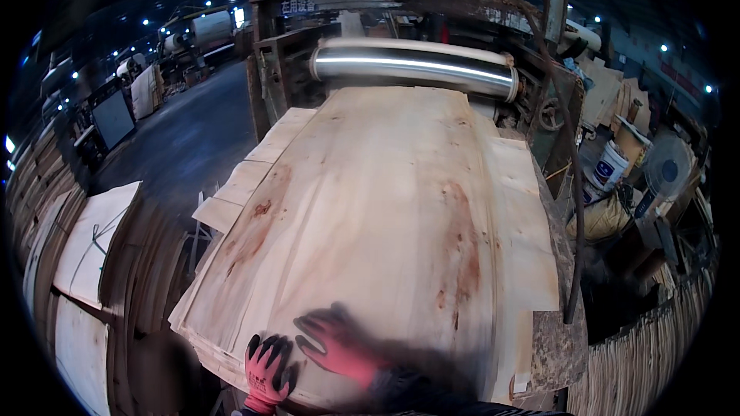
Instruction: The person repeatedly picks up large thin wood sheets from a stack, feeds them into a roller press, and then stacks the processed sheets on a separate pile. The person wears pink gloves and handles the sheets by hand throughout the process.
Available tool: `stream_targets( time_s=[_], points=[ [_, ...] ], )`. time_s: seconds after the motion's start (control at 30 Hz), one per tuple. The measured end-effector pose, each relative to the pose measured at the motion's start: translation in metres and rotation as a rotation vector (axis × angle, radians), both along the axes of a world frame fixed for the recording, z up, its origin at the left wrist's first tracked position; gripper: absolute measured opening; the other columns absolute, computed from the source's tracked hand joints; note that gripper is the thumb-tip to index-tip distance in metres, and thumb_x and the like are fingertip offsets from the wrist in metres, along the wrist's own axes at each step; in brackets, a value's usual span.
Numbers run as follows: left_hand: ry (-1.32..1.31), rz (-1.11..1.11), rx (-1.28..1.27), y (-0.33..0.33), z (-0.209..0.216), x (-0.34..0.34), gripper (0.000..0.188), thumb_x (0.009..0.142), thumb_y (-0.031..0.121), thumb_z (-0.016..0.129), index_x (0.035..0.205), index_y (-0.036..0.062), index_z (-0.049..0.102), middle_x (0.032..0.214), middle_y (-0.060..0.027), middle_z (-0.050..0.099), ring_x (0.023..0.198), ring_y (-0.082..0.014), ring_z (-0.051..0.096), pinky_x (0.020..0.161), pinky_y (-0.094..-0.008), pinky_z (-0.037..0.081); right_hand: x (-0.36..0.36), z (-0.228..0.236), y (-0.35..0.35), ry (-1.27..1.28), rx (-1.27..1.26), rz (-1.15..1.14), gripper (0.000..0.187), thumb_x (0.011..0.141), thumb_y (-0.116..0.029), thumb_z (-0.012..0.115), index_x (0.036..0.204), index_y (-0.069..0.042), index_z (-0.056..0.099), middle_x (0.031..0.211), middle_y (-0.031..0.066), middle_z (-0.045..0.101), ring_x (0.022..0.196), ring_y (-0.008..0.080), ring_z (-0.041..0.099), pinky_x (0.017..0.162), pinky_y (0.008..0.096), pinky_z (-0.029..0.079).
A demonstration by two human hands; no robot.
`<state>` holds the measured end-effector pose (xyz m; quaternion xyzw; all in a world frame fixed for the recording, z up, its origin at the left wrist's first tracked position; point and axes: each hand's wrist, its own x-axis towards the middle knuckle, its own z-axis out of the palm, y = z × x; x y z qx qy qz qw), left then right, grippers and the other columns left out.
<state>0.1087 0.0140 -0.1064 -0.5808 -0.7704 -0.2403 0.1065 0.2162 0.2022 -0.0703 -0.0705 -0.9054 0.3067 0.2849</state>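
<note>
One left hand (267, 374), one right hand (343, 348), both gloved, fingers (253, 347) apart, empty, over one veneer sheet (370, 208).

the sheet (362, 216) is matt wood, roller (412, 69) glossy metal.

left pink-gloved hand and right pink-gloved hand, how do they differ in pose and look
The left pink-gloved hand looks fairly sharp; the right pink-gloved hand is blurred. The left hand's fingers point mostly away from the person, while the right hand's point toward the left. The left hand is at the near edge of the pale wood veneer sheet; the right hand is farther in. Both gloves have dark fingertips.
</note>
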Motion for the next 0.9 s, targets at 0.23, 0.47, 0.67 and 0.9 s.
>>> stream_targets(
  time_s=[0.23, 0.47, 0.67, 0.9],
  points=[
    [-0.070, -0.002, -0.121, -0.001, 0.015, 0.003, 0.058, 0.064, 0.026, 0.060, 0.115, 0.0020, 0.052, 0.123, -0.0177, 0.046, 0.115, -0.0370, 0.041, 0.102, -0.0516, 0.024, 0.001, -0.002, -0.003, -0.079, -0.096, 0.038, 0.048, 0.083, -0.033, 0.055, 0.125, -0.011, 0.047, 0.124, 0.0123, 0.048, 0.119, 0.0263, 0.041, 0.104, 0.0483, 0.021],
    [0.050, -0.049, -0.291, 0.001, 0.018, -0.005, 0.068, 0.060, 0.034, 0.064, 0.118, 0.0016, 0.048, 0.132, -0.0222, 0.033, 0.121, -0.0427, 0.031, 0.101, -0.0565, 0.021, 0.002, 0.019, 0.001, -0.025, -0.010, 0.060, 0.066, 0.079, -0.033, 0.059, 0.136, -0.012, 0.032, 0.134, 0.0151, 0.037, 0.125, 0.0315, 0.033, 0.105, 0.0481, 0.020],
    [-0.013, -0.009, -0.234, 0.004, 0.006, -0.007, 0.069, 0.057, 0.036, 0.066, 0.117, 0.0041, 0.051, 0.130, -0.0213, 0.035, 0.118, -0.0432, 0.033, 0.100, -0.0563, 0.023, 0.001, 0.008, 0.002, -0.040, -0.029, 0.101, 0.062, 0.080, -0.033, 0.059, 0.133, -0.010, 0.037, 0.131, 0.0150, 0.041, 0.124, 0.0298, 0.035, 0.105, 0.0485, 0.019],
    [-0.030, -0.010, -0.094, 0.005, 0.001, -0.009, 0.070, 0.053, 0.035, 0.068, 0.114, 0.0056, 0.054, 0.125, -0.0186, 0.042, 0.114, -0.0418, 0.039, 0.099, -0.0541, 0.026, -0.003, -0.012, -0.001, -0.091, -0.020, 0.135, 0.048, 0.082, -0.033, 0.056, 0.122, -0.007, 0.049, 0.120, 0.0136, 0.051, 0.118, 0.0273, 0.042, 0.106, 0.0482, 0.018]
  ],
)
